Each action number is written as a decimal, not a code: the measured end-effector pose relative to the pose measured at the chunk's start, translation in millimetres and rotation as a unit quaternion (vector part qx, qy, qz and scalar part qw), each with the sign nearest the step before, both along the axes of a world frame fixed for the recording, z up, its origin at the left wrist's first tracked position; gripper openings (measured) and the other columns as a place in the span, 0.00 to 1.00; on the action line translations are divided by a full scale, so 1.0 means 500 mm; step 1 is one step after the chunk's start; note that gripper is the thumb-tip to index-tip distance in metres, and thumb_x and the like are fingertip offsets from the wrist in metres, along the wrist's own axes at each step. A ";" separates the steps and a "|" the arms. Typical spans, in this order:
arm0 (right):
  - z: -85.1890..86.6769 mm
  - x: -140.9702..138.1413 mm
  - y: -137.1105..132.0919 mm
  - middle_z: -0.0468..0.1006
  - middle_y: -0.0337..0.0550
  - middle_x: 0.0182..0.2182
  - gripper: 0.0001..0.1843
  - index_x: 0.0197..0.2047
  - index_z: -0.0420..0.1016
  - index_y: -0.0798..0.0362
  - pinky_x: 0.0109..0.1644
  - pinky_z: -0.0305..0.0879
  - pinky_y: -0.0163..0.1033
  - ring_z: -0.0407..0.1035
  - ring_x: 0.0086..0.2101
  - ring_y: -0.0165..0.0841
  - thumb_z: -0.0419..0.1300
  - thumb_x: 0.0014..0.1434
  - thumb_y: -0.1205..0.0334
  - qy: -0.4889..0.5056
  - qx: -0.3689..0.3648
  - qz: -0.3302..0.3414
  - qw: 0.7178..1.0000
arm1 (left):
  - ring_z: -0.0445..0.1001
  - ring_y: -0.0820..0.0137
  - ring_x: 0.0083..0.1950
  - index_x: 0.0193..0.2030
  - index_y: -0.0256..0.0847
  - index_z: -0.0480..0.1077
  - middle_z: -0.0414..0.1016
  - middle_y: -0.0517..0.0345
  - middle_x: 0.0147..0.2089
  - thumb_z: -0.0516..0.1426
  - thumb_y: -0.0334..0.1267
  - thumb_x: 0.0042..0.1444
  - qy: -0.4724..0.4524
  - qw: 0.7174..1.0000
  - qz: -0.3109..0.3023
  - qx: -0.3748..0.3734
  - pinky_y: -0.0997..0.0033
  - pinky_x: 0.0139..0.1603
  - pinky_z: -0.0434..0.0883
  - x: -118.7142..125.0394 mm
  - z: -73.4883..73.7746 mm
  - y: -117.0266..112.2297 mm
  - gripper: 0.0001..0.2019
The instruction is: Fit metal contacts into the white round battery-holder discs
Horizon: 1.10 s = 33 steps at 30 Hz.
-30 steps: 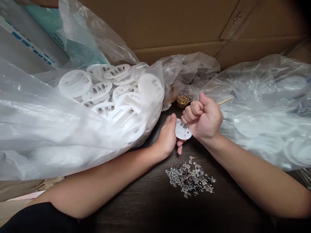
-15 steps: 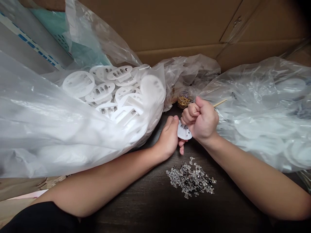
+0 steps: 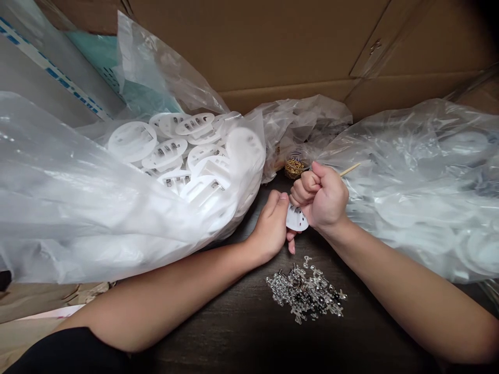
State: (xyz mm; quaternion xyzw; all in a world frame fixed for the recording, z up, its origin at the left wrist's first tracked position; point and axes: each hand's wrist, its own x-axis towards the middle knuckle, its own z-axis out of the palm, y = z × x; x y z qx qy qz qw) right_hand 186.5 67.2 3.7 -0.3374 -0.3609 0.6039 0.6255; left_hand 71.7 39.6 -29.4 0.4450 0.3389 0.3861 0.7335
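Disc (image 3: 297, 221), one, in left hand (image 3: 271, 227); stick (image 3: 350, 169), one, in right hand (image 3: 326, 200)

Left hand (image 3: 273, 223) cupped, right hand (image 3: 323, 200) fisted, hands touching

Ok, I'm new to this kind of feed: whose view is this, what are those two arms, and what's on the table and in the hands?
No machine here: one camera sits on a person's head and looks down at their own bare arms. The left hand grips a small white disc by its edge. The right hand is closed in a fist around a thin wooden stick, right against the disc. On the dark table lies a heap of silvery metal parts; behind the hands sits a little pile of gold-coloured parts. A clear bag of similar discs lies left, a second bag right, cardboard behind.
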 end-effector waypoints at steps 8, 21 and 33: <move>-0.009 -0.001 -0.002 0.43 0.31 0.11 0.32 0.15 0.44 0.49 0.19 0.37 0.36 0.38 0.15 0.24 0.58 0.59 0.47 0.006 0.012 0.043 0.999 | 0.59 0.75 0.14 0.39 0.46 0.52 0.62 0.69 0.20 0.49 0.56 0.68 0.002 1.000 -0.003 0.010 0.75 0.09 0.65 -0.001 0.007 -0.001 0.17; 0.020 0.007 -0.019 0.38 0.32 0.13 0.31 0.17 0.41 0.51 0.19 0.38 0.36 0.35 0.15 0.25 0.55 0.63 0.51 0.101 0.059 -0.018 0.993 | 0.58 0.75 0.11 0.38 0.44 0.56 0.62 0.70 0.18 0.49 0.61 0.66 -0.078 0.997 -0.018 -0.018 0.77 0.09 0.62 -0.003 -0.010 0.009 0.21; 0.013 -0.002 -0.013 0.40 0.31 0.12 0.31 0.16 0.42 0.50 0.19 0.37 0.36 0.36 0.15 0.24 0.56 0.60 0.50 0.047 0.038 -0.015 0.998 | 0.59 0.75 0.12 0.39 0.45 0.55 0.63 0.71 0.17 0.48 0.62 0.65 -0.064 0.998 -0.015 -0.017 0.76 0.08 0.64 -0.001 -0.007 0.009 0.21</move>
